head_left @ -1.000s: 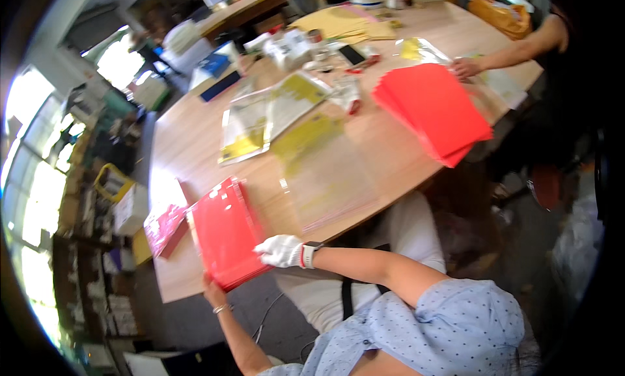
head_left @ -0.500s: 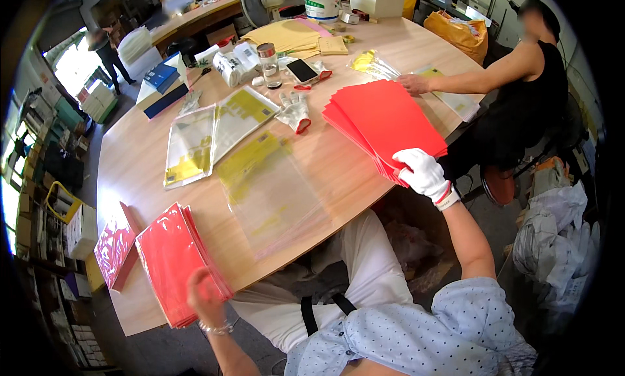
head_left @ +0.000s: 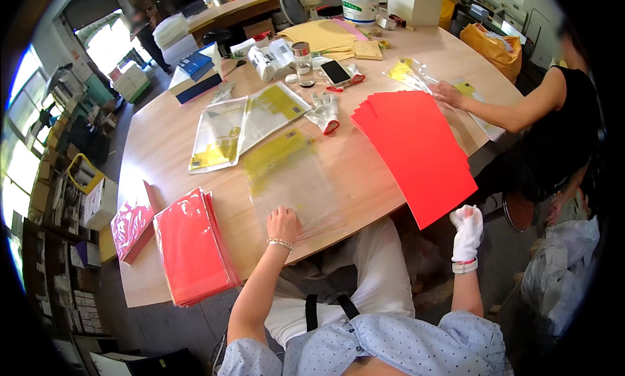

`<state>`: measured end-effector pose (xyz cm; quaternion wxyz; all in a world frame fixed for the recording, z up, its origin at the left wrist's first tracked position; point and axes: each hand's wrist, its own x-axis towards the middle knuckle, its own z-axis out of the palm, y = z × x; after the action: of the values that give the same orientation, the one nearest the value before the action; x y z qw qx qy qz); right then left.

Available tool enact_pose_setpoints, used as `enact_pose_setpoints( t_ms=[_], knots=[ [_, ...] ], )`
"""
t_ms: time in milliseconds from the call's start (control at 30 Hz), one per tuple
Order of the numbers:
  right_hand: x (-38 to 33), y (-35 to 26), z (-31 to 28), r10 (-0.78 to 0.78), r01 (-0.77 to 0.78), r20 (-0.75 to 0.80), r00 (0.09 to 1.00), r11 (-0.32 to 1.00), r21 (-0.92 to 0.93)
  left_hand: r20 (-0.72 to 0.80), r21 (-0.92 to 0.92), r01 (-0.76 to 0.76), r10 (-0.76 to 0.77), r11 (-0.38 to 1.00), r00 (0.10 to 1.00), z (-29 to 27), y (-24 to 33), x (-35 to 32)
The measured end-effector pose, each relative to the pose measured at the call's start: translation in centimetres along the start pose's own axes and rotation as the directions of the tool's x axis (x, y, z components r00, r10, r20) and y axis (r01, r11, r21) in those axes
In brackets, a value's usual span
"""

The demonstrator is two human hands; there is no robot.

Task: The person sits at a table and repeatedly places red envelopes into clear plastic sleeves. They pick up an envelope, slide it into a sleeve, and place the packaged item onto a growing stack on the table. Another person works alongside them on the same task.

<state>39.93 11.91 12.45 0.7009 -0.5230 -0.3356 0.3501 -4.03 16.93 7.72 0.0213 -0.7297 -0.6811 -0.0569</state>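
My bare left hand (head_left: 282, 226), with a bracelet at its wrist, is on the near end of a clear plastic bag (head_left: 290, 181) with yellow print. Its fingers are bent against the film. At the right, my right hand (head_left: 467, 233), in a white glove, is closed at the near edge of a red sheet (head_left: 423, 161). This sheet slants out from a fanned red stack (head_left: 366, 115) and overhangs the table edge. Red sheets in clear bags (head_left: 195, 249) lie in a pile left of my left hand.
Beyond the red sheets, a co-worker's hand (head_left: 449, 95) touches printed bags. A white glove (head_left: 323, 112), phone (head_left: 335, 72), glass jar (head_left: 303, 63) and more bags (head_left: 270, 115) lie mid-table. A wrapped red pack (head_left: 135, 223) stands at the left edge; a white bucket (head_left: 358, 6) at the back.
My left hand has moved right, from the bagged red pile to the clear bag. My right hand has come nearer to me, and a red sheet has slid out from the stack toward me.
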Motion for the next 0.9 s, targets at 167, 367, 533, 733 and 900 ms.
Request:
enact_pose_setpoints(
  t_ms=[167, 367, 533, 733, 900],
  knots=[
    [3.6, -0.1, 0.9, 0.222, -0.392, 0.504, 0.835, 0.882, 0.261, -0.179, -0.169, -0.085, 0.054, 0.982, 0.982, 1.6, -3.0, 0.2],
    [-4.0, -6.2, 2.5, 0.249, -0.266, 0.5, 0.83, 0.963, -0.038, -0.057, -0.282, 0.124, -0.146, 0.951, 0.988, -0.3, -3.6, -2.2],
    [-9.1, -1.9, 3.3, 0.513, -0.625, 0.648, 0.563, 0.777, -0.072, -0.262, -0.362, -0.089, -0.009, 0.928, 0.965, 1.4, -5.0, -2.8],
    [-12.7, -0.4, 4.3, 0.685, -0.774, 0.411, 0.602, 0.627, 0.086, -0.227, -0.371, 0.193, -0.29, 0.908, 0.93, -2.5, -3.5, -4.3],
    [-13.6, 0.1, 4.2, 0.682, -0.791, 0.431, 0.591, 0.594, 0.144, 0.394, -0.903, 0.421, -0.23, 0.081, 0.89, -3.3, -4.1, -3.9]
  ],
)
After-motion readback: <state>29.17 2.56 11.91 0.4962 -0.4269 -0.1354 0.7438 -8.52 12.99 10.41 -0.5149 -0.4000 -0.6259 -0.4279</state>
